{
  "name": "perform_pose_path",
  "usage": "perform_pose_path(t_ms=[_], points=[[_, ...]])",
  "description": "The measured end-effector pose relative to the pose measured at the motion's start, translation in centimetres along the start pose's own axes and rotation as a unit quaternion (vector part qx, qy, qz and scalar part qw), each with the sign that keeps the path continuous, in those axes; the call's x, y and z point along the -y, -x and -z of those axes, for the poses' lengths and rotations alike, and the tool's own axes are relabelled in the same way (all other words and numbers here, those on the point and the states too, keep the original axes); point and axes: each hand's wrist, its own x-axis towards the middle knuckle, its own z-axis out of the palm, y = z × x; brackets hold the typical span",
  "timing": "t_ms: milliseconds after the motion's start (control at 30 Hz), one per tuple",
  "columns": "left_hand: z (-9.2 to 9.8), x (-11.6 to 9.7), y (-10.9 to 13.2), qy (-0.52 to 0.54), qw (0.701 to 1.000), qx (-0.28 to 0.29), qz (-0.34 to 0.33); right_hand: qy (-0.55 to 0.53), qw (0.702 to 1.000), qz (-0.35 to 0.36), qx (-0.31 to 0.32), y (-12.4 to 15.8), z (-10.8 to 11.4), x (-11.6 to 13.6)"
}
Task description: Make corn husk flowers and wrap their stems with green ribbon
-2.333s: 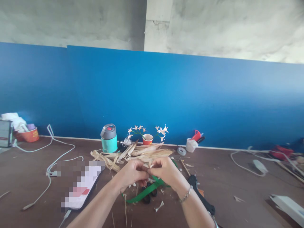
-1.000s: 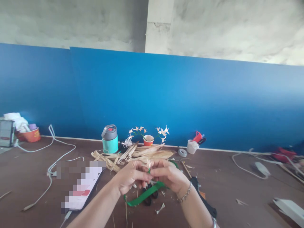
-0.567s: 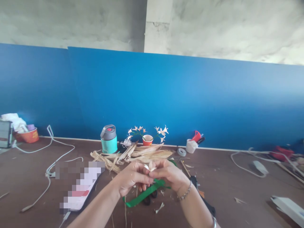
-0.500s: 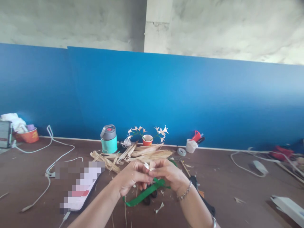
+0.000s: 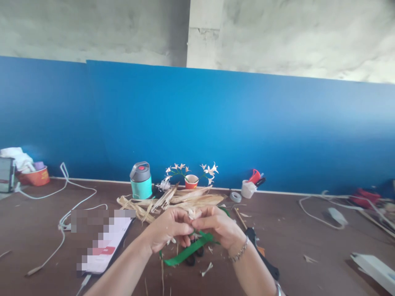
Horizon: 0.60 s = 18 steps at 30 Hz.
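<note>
My left hand (image 5: 173,228) and my right hand (image 5: 216,225) meet over the middle of the table, fingertips pinched together. Between them is a small cream-coloured flower (image 5: 193,213) that looks made of dried husk. Both hands grip it from either side, and its lower part is hidden by my fingers. Below the hands hangs or lies a green ribbon (image 5: 187,251), partly covering the black handles of a tool (image 5: 191,260), perhaps scissors. Another pale petal-like piece (image 5: 170,240) shows under my left hand. Dried corn husks (image 5: 191,197) are spread just beyond my fingers.
Behind the husks stand a turquoise flask (image 5: 141,181) and a paper cup (image 5: 191,182) holding sprays of pale flowers. A tape roll (image 5: 235,197) and a white cup (image 5: 248,189) sit right of them. Left lies a phone (image 5: 108,246); a black-handled tool (image 5: 262,257) lies right.
The pale petals between my fingertips have shifted and now look gathered into one small bloom. My left thumb has moved slightly, and a pale piece shows more beneath that hand.
</note>
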Motion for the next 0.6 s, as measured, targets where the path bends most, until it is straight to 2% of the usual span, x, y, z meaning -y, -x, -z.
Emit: perform_pose_path(t_ms=[133,300,367,500,600], points=[[0.0,-0.1,0.1,-0.024,0.999,0.005,-0.023,-0.072,0.997,-0.018,0.008,-0.1,0.0,-0.1],[0.0,-0.4,0.3,-0.057,0.998,0.014,-0.032,-0.087,0.995,-0.021,0.032,0.0,-0.3,0.0],[-0.2,-0.4,0.2,-0.076,0.996,-0.008,-0.037,-0.085,0.996,-0.022,0.007,-0.1,-0.3,-0.1],[-0.8,-0.3,0.1,-0.121,0.988,-0.085,-0.041,-0.077,0.996,-0.03,-0.043,-0.6,0.0,-0.5],[-1.0,-0.3,0.2,-0.099,0.99,-0.092,-0.032,-0.065,0.997,-0.03,-0.036,-0.7,0.1,-0.5]])
